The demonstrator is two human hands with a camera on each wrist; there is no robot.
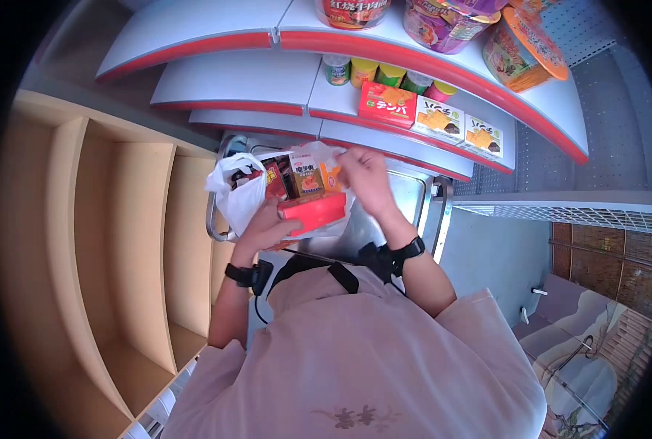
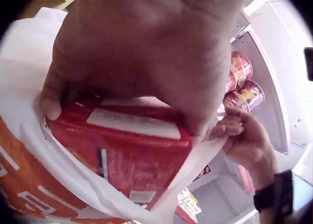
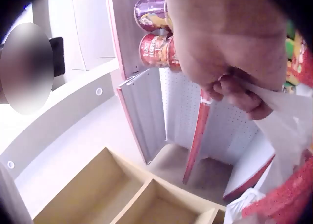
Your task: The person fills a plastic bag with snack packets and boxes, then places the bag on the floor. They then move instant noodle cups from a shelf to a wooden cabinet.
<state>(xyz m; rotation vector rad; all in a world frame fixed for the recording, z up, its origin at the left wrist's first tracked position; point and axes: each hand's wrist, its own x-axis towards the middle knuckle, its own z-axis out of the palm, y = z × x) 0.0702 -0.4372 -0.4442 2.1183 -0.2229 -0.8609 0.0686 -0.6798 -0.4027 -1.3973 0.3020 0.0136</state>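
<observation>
The work looks partway along. Inside the white plastic bag (image 1: 244, 203), which stands at the left edge of the metal surface (image 1: 413, 194), several goods already sit together: a dark red packet (image 1: 273, 180), a brown packet (image 1: 306, 177) and an orange packet (image 1: 331, 178) at its right.

The red box (image 1: 313, 210) is the unfinished piece. It is at the bag's mouth, on the side toward the person, and the left wrist view shows white film passing across its lower part, so it seems partly within the bag. The fingers of the left hand (image 1: 265, 225) are curled round it, gripping it by opposite sides; it has not been let go. (Whether it is on its way in or out, one moment cannot settle.) The right hand (image 1: 368, 180) has its fingers closed on the bag's rim, pinching the film and drawing it taut.

What seems left is to finish with this box and release the rim. On the shelf beyond, a red carton (image 1: 386, 104) and two white cartons (image 1: 438, 119) line the front edge; nothing visible tells whether they belong to the work.
</observation>
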